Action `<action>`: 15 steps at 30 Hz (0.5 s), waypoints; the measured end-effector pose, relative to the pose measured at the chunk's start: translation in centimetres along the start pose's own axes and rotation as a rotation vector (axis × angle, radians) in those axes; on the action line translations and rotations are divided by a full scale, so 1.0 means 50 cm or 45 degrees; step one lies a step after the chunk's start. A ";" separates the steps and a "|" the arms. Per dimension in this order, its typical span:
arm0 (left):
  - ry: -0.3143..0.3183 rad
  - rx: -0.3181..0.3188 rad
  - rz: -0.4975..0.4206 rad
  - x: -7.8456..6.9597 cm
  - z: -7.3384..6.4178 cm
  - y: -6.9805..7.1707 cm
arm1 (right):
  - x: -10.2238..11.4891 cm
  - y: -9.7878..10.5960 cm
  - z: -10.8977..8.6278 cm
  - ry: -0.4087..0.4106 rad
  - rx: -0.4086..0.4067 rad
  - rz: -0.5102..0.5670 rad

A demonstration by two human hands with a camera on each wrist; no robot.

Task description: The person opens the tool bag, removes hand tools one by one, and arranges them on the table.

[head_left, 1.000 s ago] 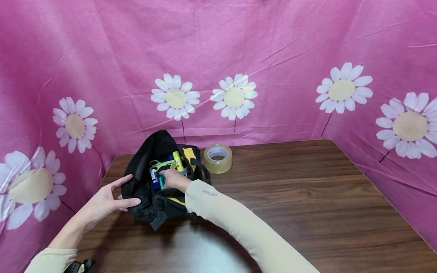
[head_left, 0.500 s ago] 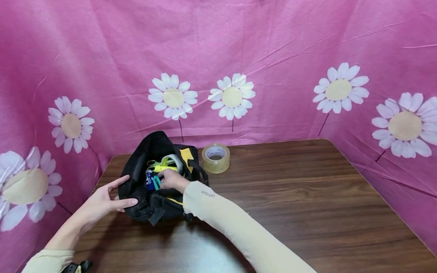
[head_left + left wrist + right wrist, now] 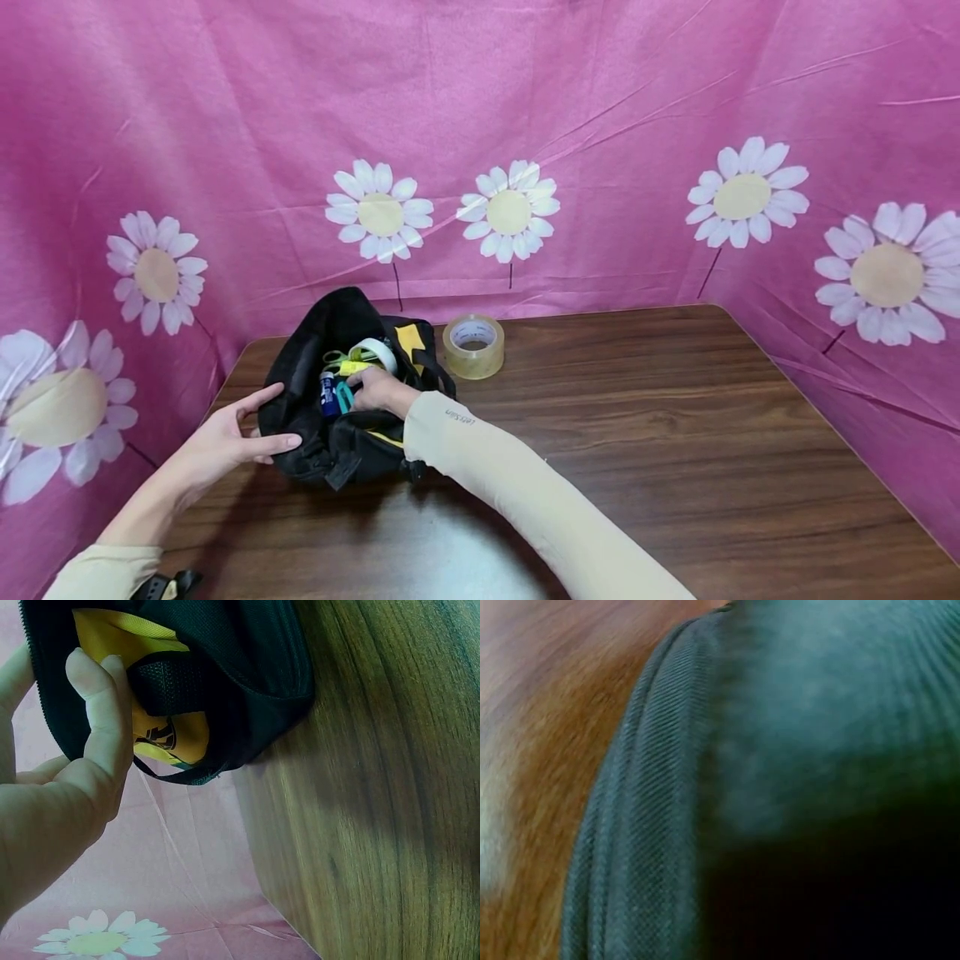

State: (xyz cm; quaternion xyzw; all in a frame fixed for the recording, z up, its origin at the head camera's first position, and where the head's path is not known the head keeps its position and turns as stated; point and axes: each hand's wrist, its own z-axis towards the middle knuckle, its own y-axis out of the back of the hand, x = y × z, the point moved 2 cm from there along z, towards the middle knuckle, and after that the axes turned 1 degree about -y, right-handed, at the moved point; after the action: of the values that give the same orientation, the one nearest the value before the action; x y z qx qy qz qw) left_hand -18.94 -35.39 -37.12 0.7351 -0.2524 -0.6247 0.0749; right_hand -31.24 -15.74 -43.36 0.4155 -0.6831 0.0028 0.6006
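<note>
A black bag (image 3: 300,454) with yellow patches stands open-mouthed at the table's left. My left hand (image 3: 225,437) grips its left rim between thumb and fingers; in the left wrist view, the hand (image 3: 82,765) holds the zippered edge. My right hand (image 3: 378,392) reaches into the bag, its fingertips partly hidden among the contents. Near those fingers lie a yellow tube (image 3: 352,367), a teal-handled item (image 3: 344,397) and a dark blue glue-stick-like tube (image 3: 327,392). Behind them sit green-handled scissors (image 3: 332,358) and a white ring (image 3: 381,354). Dark, blurred fabric fills the right wrist view.
A roll of clear packing tape (image 3: 487,360) stands on the wooden table (image 3: 675,417), just right of the bag. Pink cloth (image 3: 600,100) printed with daisies hangs around the back and sides.
Inside the bag, the yellow tube has tipped from upright to lying flat. The white ring has shifted and now shows more plainly. Left hand keeps its hold; the right stays in the bag.
</note>
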 end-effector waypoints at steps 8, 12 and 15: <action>0.003 -0.002 0.034 -0.007 0.000 -0.002 | 0.011 0.015 -0.006 -0.102 -0.019 0.357; -0.011 0.004 0.030 -0.008 -0.001 -0.003 | 0.015 0.017 -0.006 -0.122 -0.058 0.378; -0.013 0.003 0.037 -0.007 -0.002 -0.004 | 0.015 0.018 -0.007 -0.136 -0.054 0.415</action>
State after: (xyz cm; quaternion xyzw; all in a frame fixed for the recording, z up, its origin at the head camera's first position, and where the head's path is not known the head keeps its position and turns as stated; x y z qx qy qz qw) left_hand -18.84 -35.08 -36.88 0.7282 -0.2642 -0.6270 0.0820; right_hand -31.43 -15.40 -42.19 0.2861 -0.7723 0.0635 0.5637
